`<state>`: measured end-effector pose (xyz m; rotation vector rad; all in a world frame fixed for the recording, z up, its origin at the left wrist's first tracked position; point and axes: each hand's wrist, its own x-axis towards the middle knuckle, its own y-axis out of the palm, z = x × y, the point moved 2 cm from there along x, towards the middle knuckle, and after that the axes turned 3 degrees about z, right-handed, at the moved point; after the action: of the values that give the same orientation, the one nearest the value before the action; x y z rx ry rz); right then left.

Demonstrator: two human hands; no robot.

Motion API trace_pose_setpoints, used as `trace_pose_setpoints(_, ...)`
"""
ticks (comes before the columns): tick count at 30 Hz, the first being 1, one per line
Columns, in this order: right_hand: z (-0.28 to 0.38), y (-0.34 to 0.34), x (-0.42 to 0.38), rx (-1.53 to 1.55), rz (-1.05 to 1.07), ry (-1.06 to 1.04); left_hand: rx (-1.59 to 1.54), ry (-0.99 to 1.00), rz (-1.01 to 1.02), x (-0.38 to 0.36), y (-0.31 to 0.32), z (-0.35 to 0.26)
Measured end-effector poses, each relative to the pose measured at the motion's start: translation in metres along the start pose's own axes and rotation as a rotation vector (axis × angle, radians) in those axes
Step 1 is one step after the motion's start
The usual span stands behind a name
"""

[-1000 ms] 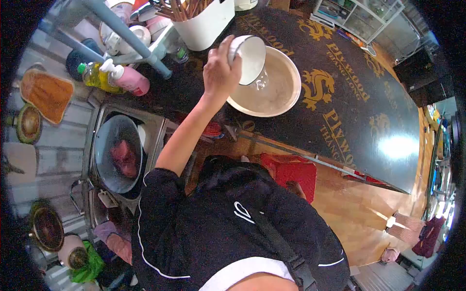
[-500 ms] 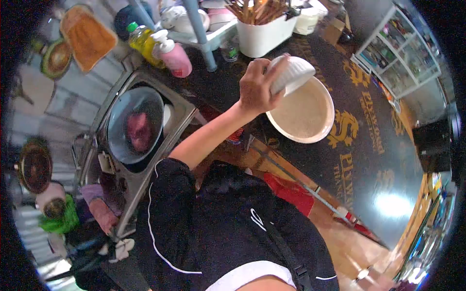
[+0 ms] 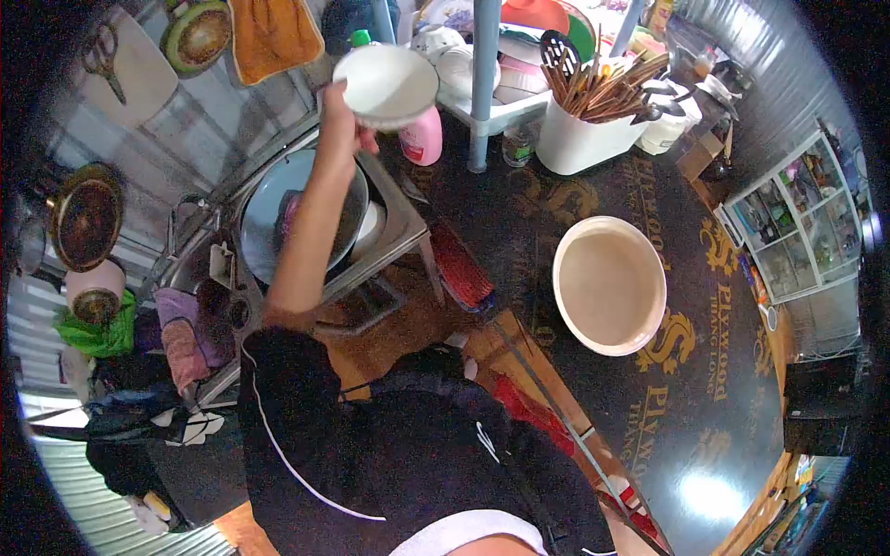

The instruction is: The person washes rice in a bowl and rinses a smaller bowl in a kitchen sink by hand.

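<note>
My left hand is closed on a white bowl, gripping it by its edge. The bowl is tilted, its inside showing, and is held up in front of a pink pump bottle and near the sink. Beneath my left forearm, a grey-blue basin sits in the metal sink, partly hidden. A large white round tub with cloudy, beige-looking contents stands on the dark printed board. My right hand is out of view.
A white holder full of chopsticks and utensils stands at the board's back edge. Beside it are a small jar and a dish rack with a blue-grey post. Pans and an orange cloth hang on the left wall.
My left hand has carried the white bowl leftward from above the tub to the sink side, turning its inside into view. The camera view has shifted too.
</note>
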<state>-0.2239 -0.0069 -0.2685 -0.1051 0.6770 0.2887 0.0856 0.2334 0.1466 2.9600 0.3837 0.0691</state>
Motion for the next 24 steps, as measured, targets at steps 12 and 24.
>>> trace_pose_setpoints(12,-0.002,-0.037,-0.029,0.009,-0.187,0.074,1.363,1.053,0.019,0.114,0.116,-0.018)
trace_pose_setpoints(24,-0.035,-0.056,-0.105,0.090,-0.443,0.208,1.624,1.594,0.683,0.193,0.148,0.057)
